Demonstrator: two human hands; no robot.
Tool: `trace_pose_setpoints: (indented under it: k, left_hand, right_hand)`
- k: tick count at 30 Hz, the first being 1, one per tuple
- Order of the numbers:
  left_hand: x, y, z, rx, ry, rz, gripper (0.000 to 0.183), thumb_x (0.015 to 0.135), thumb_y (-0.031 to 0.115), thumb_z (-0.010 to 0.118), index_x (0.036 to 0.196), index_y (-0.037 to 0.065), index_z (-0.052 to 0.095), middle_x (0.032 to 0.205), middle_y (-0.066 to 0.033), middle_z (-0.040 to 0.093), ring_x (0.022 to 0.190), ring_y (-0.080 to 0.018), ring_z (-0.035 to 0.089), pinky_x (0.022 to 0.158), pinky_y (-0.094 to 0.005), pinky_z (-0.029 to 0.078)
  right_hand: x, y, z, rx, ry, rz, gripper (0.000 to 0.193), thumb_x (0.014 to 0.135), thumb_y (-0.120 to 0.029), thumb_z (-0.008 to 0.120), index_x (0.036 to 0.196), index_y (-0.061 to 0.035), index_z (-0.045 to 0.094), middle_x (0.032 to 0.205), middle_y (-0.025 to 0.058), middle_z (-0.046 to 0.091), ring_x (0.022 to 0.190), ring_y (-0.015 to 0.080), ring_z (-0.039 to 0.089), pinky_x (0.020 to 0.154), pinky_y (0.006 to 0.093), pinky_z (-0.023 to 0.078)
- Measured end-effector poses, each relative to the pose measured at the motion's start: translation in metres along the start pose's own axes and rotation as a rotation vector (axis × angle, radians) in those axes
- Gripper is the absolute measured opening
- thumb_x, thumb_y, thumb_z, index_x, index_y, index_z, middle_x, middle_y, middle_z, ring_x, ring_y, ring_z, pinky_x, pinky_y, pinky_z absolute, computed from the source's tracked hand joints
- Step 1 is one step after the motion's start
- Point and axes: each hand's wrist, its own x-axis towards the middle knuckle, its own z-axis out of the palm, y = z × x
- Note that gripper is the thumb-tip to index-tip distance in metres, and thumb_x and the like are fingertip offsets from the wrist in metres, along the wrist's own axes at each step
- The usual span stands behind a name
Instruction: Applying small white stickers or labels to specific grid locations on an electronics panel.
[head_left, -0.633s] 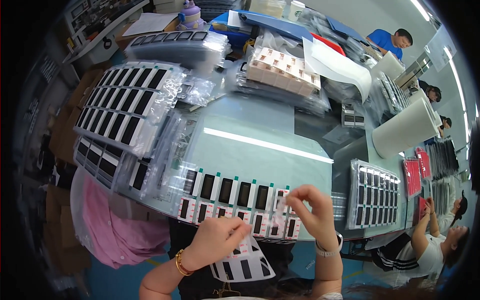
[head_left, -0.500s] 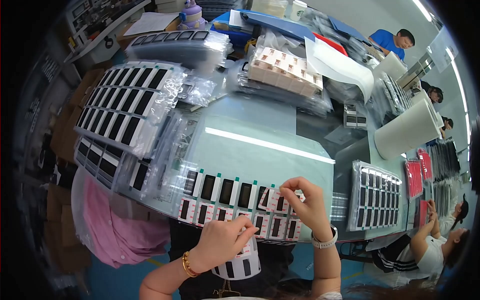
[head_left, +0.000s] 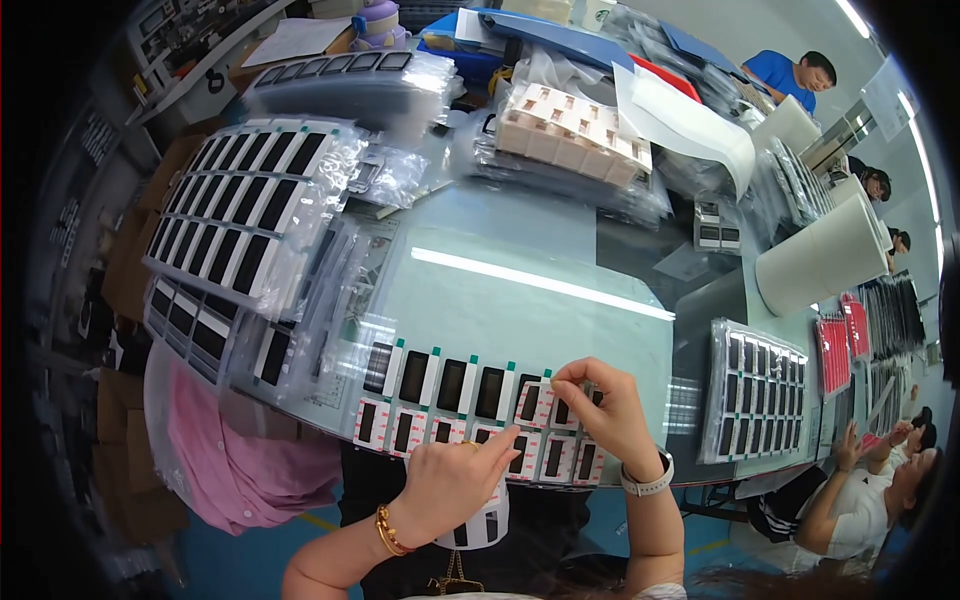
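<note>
My right hand (head_left: 608, 412) pinches the upper edge of a red-printed adhesive frame (head_left: 533, 402), which lies over a black rectangular panel on the table. My left hand (head_left: 455, 485) is just left of it, index finger stretched toward the frame's lower edge and thumb slightly apart. From under that hand hangs a white sheet with dark windows (head_left: 487, 525), apparently held by curled fingers that are hidden. In a row along the table's near edge lie black panels (head_left: 452, 384) with white borders and green tabs. Closer to me, a row of panels carries red-printed frames (head_left: 403, 432).
Trays of black panels (head_left: 240, 205) are stacked at left; another panel tray (head_left: 757, 392) lies at right. A white roll (head_left: 820, 255) stands behind it. Further back are a cream block stack (head_left: 570, 135) and blue folders (head_left: 550, 42). Other people sit at the right.
The adhesive frame was tilted and now lies squarer over the panel, with my right hand still on it. My left fingers, pinched before, have spread, and that hand moved slightly up.
</note>
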Motion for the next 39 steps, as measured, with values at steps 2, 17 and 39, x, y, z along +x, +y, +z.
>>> trace_pose_setpoints:
  k: [2,17,39]
  left_hand:
    - [-0.0002,-0.0011,0.0012,-0.007,0.009,0.005,0.028,0.094,0.027,0.070,0.119,0.015,0.074,0.056,-0.0048,0.060,0.047,-0.0222,0.059,0.044,-0.0355,0.042]
    - [0.0003,0.0000,0.0005,-0.008,0.041,0.022,0.026,0.093,0.026,0.071,0.117,0.015,0.075,0.053,-0.0042,0.057,0.044,-0.0210,0.056,0.043,-0.0355,0.040]
    - [0.0043,0.0026,0.0040,0.048,0.042,0.049,0.034,0.093,0.027,0.070,0.126,0.021,0.072,0.052,-0.0010,0.054,0.042,-0.0187,0.053,0.042,-0.0345,0.037]
  right_hand:
    - [0.0001,0.0000,-0.0001,-0.002,-0.010,0.017,0.009,0.093,-0.005,0.071,0.096,0.0026,0.069,0.084,0.0053,0.071,0.077,0.0099,0.064,0.069,0.0246,0.051]
    - [0.0007,0.0017,0.0005,-0.040,-0.006,-0.018,0.009,0.093,-0.006,0.071,0.096,0.0017,0.069,0.084,0.0051,0.071,0.074,0.0093,0.063,0.064,0.0243,0.048]
    - [0.0014,-0.0015,0.0028,-0.083,0.019,-0.037,0.007,0.089,-0.004,0.072,0.094,0.0002,0.070,0.081,0.0072,0.070,0.073,0.0163,0.064,0.066,0.0279,0.049]
